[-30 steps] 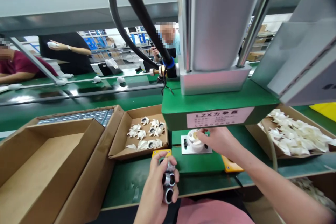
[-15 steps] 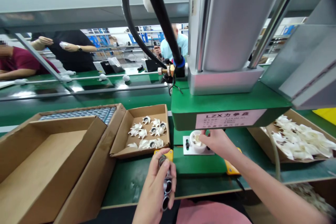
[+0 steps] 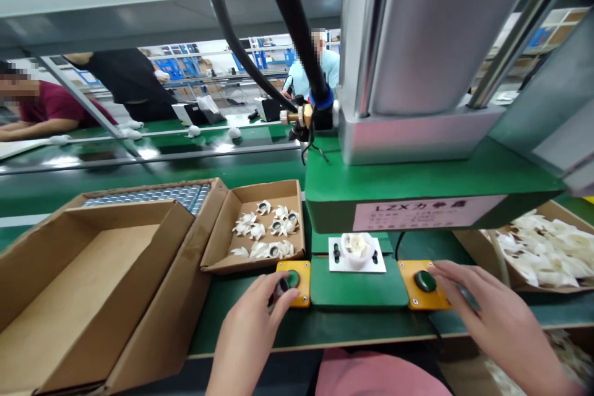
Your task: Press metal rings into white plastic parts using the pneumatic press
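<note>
My left hand [image 3: 248, 315] is closed round dark metal rings [image 3: 279, 288], mostly hidden by the fingers. Its thumb and fingertips lie at the green button [image 3: 292, 278] of the left yellow switch box [image 3: 303, 298]. At the right switch box [image 3: 414, 302], my right hand [image 3: 487, 306] has its fingers apart and holds nothing; the fingertips reach the box's right side, close by its green button [image 3: 424, 281]. Between the boxes, a white impeller [image 3: 357, 245] sits in the round white holder [image 3: 358, 261] on a metal plate [image 3: 334, 265], under the green press head [image 3: 431, 182].
Left of the press, a shallow carton [image 3: 218, 253] holds several impellers, some with metal rings. Beyond a big cardboard box [image 3: 93, 278] lie rows of metal rings [image 3: 185, 197]. More white impellers [image 3: 547, 247] fill a carton at right. Co-workers stand or lean across the conveyor [image 3: 260, 164].
My right hand has left the impeller in the holder and moved right to the switch box. The left hand, still with the rings, has turned and come to the left button.
</note>
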Available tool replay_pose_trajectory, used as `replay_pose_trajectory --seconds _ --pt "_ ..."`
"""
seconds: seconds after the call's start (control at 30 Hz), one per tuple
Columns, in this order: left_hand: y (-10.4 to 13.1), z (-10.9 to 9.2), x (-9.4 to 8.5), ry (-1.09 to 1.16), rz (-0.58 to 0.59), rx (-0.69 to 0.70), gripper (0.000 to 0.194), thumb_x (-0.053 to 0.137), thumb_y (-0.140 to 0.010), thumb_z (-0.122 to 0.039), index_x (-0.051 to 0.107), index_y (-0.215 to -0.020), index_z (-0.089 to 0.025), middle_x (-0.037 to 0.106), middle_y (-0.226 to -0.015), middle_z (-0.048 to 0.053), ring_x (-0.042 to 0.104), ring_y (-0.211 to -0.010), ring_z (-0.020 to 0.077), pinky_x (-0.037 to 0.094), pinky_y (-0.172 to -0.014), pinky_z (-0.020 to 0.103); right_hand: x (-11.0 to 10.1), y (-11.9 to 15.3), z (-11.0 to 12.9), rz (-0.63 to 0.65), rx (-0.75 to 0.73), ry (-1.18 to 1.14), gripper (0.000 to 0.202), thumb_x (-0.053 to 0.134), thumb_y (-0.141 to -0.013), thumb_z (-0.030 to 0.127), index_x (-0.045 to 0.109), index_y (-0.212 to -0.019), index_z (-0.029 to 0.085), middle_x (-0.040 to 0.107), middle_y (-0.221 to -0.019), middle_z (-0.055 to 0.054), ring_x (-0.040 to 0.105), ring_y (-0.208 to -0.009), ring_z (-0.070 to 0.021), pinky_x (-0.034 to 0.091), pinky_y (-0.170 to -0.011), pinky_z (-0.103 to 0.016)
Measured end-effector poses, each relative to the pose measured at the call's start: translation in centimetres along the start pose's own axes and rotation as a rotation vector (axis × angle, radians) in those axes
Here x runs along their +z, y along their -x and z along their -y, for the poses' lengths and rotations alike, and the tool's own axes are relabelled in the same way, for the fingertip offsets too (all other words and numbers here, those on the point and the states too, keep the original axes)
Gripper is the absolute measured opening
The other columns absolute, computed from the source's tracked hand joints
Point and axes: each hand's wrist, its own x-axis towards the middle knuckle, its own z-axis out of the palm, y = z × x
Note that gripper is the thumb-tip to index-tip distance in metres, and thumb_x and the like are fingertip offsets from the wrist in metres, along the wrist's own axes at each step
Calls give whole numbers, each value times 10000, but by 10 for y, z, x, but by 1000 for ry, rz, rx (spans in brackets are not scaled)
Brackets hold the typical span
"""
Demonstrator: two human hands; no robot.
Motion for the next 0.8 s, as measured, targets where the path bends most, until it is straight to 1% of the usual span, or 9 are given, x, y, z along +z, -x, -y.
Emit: replay_pose_trajectory --seconds 0.1,0.17,0.23,0.37,0.47,0.57,0.63,0.73,0.8 --pt "3 -1 2 -188 63 55 350 493 -863 -429 592 -1151 -257 639 -944 18 617 -818 184 431 -717 286 3 4 -2 24 -57 65 231 463 -919 361 579 -1073 235 647 -991 3 579 -924 -156 442 -863 -304" --pt "5 -2 4 -291 77 82 370 488 -873 -414 565 -1205 -269 642 -922 14 630 -810 183 431 -682 275 5 6 3 11 -73 107 220 471 -919 345 581 -1068 225 649 -953 5 578 -889 -154 439 -856 -311" --pt "6 -4 5 -375 79 89 369 485 -879 -401 553 -1223 -285 650 -959 16 642 -831 188 432 -653 267 6 7 9 -3 -103 159 224 476 -920 322 570 -1091 212 646 -940 -2 572 -874 -162 431 -857 -331" --pt "5 -8 3 -452 103 88 358 468 -885 -405 560 -1215 -302 651 -1091 33 649 -897 199 449 -629 252 9 11 14 16 -194 200 280 436 -935 281 523 -1177 170 637 -1007 -40 558 -932 -196 408 -895 -378" --pt "5 -10 3 -479 93 85 367 460 -885 -411 562 -1216 -293 636 -1146 55 640 -944 221 466 -646 265 13 12 14 -10 -188 189 299 448 -928 302 520 -1189 175 636 -975 -48 569 -920 -200 425 -869 -372" --pt "4 -8 4 -425 94 73 369 464 -880 -405 565 -1214 -283 639 -1125 56 637 -933 224 473 -677 281 16 11 14 -13 -137 170 285 471 -917 322 533 -1169 201 625 -938 -44 574 -905 -196 433 -851 -367" --pt "3 -4 4 -322 102 58 372 467 -875 -407 573 -1203 -268 649 -1065 53 638 -883 213 471 -701 290 17 10 14 -14 -108 142 258 484 -913 307 540 -1147 214 620 -938 -38 567 -913 -191 427 -865 -367" --pt "0 1 3 -64 100 43 381 493 -844 -458 620 -1128 -237 651 -946 48 624 -841 202 466 -754 297 17 10 14 -16 -69 52 228 496 -908 309 548 -1119 241 618 -941 -23 561 -914 -185 428 -864 -367" --pt "1 1 3 139 91 12 384 525 -808 -493 650 -1052 -224 644 -900 47 618 -771 190 477 -709 285 14 10 15 7 3 -54 226 493 -905 342 552 -1107 262 619 -953 -14 565 -915 -181 447 -836 -350"
